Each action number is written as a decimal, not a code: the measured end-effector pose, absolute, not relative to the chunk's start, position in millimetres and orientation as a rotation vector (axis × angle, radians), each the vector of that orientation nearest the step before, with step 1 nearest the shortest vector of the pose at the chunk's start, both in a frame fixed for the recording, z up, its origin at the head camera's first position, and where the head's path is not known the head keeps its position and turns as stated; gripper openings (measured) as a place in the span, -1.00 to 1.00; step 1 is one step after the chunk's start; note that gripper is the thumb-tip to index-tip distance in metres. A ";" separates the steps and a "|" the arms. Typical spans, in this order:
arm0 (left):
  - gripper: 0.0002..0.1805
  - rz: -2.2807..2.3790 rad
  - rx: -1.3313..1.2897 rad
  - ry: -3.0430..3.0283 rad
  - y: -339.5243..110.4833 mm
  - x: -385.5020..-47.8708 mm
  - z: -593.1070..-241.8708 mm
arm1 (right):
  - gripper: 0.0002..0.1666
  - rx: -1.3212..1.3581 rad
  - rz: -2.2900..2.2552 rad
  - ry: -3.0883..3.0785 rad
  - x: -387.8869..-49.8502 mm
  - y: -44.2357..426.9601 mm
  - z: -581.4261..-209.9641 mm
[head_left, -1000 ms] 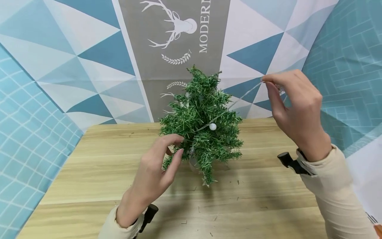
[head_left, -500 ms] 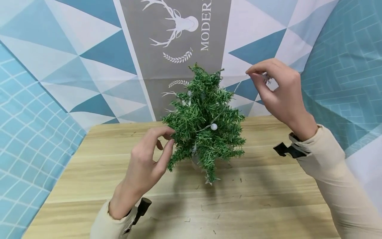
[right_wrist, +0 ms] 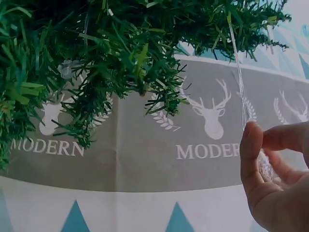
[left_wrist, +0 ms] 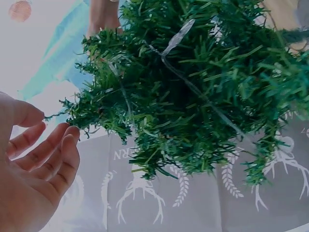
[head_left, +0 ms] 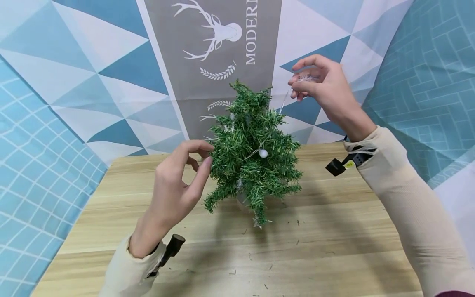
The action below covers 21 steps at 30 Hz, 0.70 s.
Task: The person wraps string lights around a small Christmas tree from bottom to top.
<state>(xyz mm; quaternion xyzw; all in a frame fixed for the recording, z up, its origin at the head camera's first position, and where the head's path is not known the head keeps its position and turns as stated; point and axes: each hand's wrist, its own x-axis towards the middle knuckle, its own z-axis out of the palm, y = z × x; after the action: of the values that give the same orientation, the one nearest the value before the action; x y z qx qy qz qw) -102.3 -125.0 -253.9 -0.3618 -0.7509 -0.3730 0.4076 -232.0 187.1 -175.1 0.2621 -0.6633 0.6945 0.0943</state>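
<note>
A small artificial Christmas tree (head_left: 252,144) stands upright on the table. A thin clear string light (right_wrist: 238,67) runs from its branches up to my right hand (head_left: 328,88), which pinches the wire between thumb and fingers. The bunched rest of the string sits in that palm (right_wrist: 265,166). On the tree's front, a white ball bulb (head_left: 263,153) hangs on the wire. My left hand (head_left: 174,179) is at the tree's left side, fingers loosely bent around a branch tip (left_wrist: 60,113), without a visible grip. In the left wrist view, wire (left_wrist: 193,87) crosses the foliage.
The wooden table (head_left: 122,202) carries several fallen needles (head_left: 250,256) in front of the tree. A pale base (head_left: 243,200) shows under the branches. Printed cloth (head_left: 222,49) hangs close behind, and a tiled-pattern cloth (head_left: 37,156) borders the left.
My right hand has moved left and upward toward the tree's back right, bringing the wire closer in. My left hand has drawn back from the front branches to the left side.
</note>
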 end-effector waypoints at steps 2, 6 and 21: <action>-0.81 -0.958 -0.919 -1.889 -124.9 -104.0 -247.2 | -0.63 0.723 2.163 -1.950 -234.5 185.8 -174.5; -0.79 -0.985 -0.909 -1.895 -131.2 -110.5 -228.3 | -0.52 0.644 2.442 -1.806 -236.3 184.6 -172.2; -0.81 -1.112 -0.872 -2.125 -137.3 -143.8 -199.5 | -0.51 0.803 2.704 -1.587 -249.9 153.7 -171.8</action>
<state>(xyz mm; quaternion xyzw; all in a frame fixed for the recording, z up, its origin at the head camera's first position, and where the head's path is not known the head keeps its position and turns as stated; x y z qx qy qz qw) -143.8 -137.3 -199.5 -0.3269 -0.7968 -0.4169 0.2905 -249.9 153.7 -171.8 0.2479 -0.4897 0.8345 -0.0475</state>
